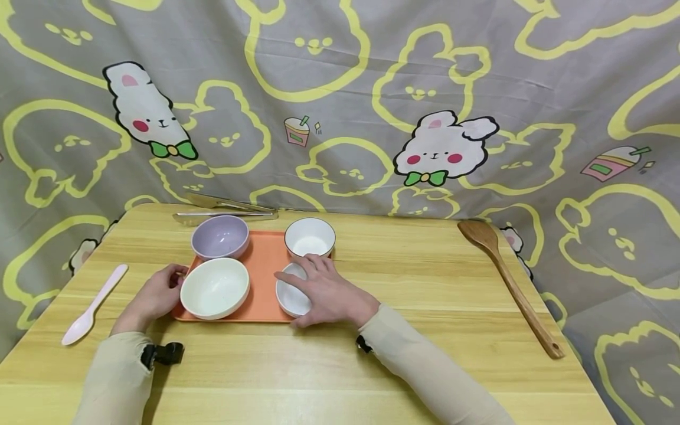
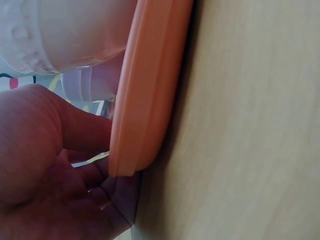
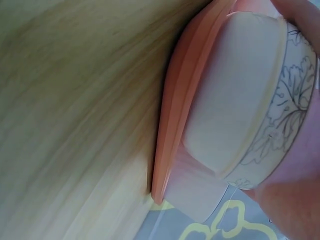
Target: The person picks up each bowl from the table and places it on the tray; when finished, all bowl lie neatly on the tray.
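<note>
An orange tray lies on the table and holds several bowls. My left hand pinches the tray's left edge, thumb over the rim and fingers curled beneath it in the left wrist view. A large cream bowl stands just beside that hand, with a purple bowl behind it. My right hand grips a small white bowl at the tray's front right, its spread fingers about the rim. A leaf-patterned band runs round this bowl. Behind it stands a white bowl with a dark rim.
Metal tongs lie at the table's back edge behind the purple bowl. To the left is a pale pink spoon. A wooden spatula lies along the right side. A patterned curtain hangs behind the table.
</note>
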Available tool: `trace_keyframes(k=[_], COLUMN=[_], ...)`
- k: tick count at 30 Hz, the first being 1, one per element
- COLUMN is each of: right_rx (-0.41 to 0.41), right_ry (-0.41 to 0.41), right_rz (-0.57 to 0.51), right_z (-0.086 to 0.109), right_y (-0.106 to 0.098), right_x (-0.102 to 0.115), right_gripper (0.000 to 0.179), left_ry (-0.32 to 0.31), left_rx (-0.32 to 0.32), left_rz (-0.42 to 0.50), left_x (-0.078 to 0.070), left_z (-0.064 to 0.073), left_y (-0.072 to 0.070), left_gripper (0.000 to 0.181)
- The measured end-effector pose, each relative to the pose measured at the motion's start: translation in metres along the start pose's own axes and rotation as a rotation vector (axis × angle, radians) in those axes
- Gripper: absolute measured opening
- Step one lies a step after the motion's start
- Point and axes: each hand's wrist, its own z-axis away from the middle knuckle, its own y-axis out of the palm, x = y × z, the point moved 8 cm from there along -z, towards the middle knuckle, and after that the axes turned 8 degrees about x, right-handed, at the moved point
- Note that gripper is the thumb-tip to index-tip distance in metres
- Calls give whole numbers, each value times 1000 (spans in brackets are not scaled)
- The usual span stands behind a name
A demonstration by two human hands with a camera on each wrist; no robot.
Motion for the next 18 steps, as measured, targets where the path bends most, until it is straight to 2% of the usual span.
trace_keyframes(k=[4, 11, 15, 18], right_rx=[-24, -126, -167, -154], right_ry=[11, 46, 120, 211], right_rz=[-32, -108, -140, -154], right_z=[3, 19, 36, 53], right_y=[-5, -16, -20, -21], right_x=[-3, -22, -43, -62], right_gripper=[92, 71, 64, 61], left_ry=[-6, -34, -34, -31], left_rx=[6, 21, 24, -9], left_rz=[12, 5, -18, -60], left_x=[1, 4, -1, -7], left_z=[0, 1, 5, 9], left_y=[-1, -2, -4, -10], left_gripper=[33, 36, 37, 37])
